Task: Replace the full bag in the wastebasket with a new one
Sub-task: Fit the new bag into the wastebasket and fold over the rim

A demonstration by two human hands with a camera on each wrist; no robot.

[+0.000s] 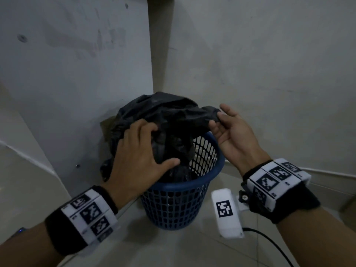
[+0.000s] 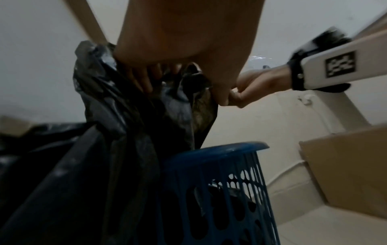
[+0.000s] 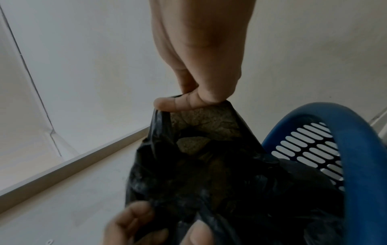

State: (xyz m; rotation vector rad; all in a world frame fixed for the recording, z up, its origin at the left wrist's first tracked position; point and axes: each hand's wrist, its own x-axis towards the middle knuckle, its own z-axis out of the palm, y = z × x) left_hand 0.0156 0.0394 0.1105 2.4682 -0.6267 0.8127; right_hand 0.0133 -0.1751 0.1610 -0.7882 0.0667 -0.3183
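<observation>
A blue perforated wastebasket [image 1: 173, 207] stands on the floor in a wall corner. A black plastic bag [image 1: 169, 112] rises out of it, its mouth bunched above the rim. My left hand [image 1: 140, 149] grips the gathered neck of the bag, fingers curled round the plastic. My right hand [image 1: 227, 130] pinches the right edge of the bag between thumb and fingers. The left wrist view shows the bag [image 2: 134, 106] hanging from my left hand [image 2: 165, 73] over the basket rim [image 2: 222, 149]. In the right wrist view my right hand [image 3: 188, 101] pinches the bag [image 3: 209, 157] beside the basket [image 3: 356, 149].
White walls [image 1: 250, 54] close in behind and to the left of the basket. A skirting board runs along the right wall. A brown cardboard box [image 2: 345, 174] sits to the right in the left wrist view. Light floor tiles [image 1: 173, 251] lie in front of the basket.
</observation>
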